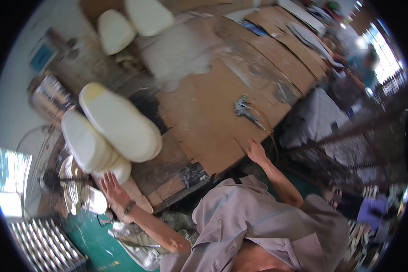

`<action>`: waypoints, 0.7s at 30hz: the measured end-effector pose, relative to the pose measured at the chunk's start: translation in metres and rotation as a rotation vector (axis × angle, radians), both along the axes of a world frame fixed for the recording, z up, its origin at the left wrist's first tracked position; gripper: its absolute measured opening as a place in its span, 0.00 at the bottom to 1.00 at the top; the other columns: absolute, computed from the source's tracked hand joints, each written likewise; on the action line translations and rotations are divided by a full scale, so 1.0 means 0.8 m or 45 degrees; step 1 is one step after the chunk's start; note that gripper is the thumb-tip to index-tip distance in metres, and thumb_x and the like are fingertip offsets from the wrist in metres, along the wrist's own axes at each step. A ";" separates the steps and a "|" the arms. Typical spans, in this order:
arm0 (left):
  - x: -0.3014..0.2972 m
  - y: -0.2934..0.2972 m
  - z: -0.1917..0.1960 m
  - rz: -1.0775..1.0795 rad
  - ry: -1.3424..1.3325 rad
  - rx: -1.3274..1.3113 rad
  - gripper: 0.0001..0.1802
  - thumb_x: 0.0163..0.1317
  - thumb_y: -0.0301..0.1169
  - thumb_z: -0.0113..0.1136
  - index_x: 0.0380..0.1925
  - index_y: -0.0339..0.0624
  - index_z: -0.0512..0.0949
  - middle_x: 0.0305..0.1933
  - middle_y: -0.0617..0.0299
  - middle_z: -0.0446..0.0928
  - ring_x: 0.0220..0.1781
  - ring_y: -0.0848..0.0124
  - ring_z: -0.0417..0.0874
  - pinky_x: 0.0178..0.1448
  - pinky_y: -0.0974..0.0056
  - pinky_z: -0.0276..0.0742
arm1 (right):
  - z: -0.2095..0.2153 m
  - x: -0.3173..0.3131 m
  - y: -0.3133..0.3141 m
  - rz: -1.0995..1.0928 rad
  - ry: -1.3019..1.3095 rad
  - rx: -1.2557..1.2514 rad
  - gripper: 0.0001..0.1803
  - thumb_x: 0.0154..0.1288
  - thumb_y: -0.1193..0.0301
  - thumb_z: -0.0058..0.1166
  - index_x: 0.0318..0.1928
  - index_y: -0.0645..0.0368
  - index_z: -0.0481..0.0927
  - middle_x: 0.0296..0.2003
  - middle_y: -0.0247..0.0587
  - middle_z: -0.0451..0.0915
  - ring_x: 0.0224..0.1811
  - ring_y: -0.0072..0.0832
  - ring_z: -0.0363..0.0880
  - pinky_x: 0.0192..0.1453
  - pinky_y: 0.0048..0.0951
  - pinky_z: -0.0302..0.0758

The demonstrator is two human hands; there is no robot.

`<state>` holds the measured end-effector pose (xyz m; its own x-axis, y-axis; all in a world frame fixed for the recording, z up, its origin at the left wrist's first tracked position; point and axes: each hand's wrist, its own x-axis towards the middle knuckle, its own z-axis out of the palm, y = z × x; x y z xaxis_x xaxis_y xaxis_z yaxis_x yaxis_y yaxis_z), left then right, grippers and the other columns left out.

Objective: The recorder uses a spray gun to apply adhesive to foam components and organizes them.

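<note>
Two cream oval seat pads (111, 133), stacked, L hand (114, 189) under.

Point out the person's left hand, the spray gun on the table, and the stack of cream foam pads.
Left hand (114, 189), head view, on the back of the hand.
Spray gun (245, 110), head view, on its metal body.
Stack of cream foam pads (120, 122), head view, on the top pad's face.
</note>
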<state>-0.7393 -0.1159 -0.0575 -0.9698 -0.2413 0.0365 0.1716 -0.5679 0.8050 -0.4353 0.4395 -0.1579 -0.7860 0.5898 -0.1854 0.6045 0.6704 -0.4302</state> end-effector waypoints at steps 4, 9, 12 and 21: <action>0.105 0.025 -0.048 -0.018 -0.326 -0.065 0.32 0.73 0.33 0.58 0.70 0.30 0.58 0.70 0.39 0.66 0.71 0.50 0.71 0.75 0.49 0.71 | -0.003 -0.038 0.064 -0.118 0.237 0.234 0.31 0.62 0.69 0.60 0.65 0.63 0.70 0.68 0.60 0.68 0.68 0.57 0.69 0.69 0.47 0.70; 0.265 0.019 -0.173 -0.358 -0.541 -0.058 0.13 0.67 0.33 0.64 0.46 0.39 0.77 0.51 0.49 0.82 0.55 0.59 0.84 0.61 0.53 0.83 | -0.023 -0.072 0.121 -0.147 0.115 0.270 0.28 0.61 0.70 0.62 0.62 0.62 0.73 0.59 0.56 0.72 0.64 0.54 0.70 0.64 0.50 0.72; 0.379 0.046 -0.227 -0.134 -1.162 0.002 0.04 0.63 0.31 0.61 0.34 0.44 0.78 0.35 0.58 0.82 0.33 0.64 0.84 0.39 0.59 0.84 | -0.048 -0.083 0.140 -0.043 0.165 0.342 0.27 0.59 0.71 0.63 0.59 0.63 0.74 0.53 0.56 0.74 0.61 0.53 0.72 0.60 0.52 0.72; 0.498 0.069 -0.256 -0.511 -1.138 -0.182 0.05 0.67 0.33 0.59 0.37 0.45 0.78 0.34 0.61 0.81 0.33 0.67 0.82 0.37 0.60 0.82 | -0.033 -0.094 0.196 -0.033 0.307 0.019 0.20 0.60 0.71 0.63 0.52 0.63 0.76 0.55 0.58 0.74 0.58 0.55 0.73 0.57 0.53 0.74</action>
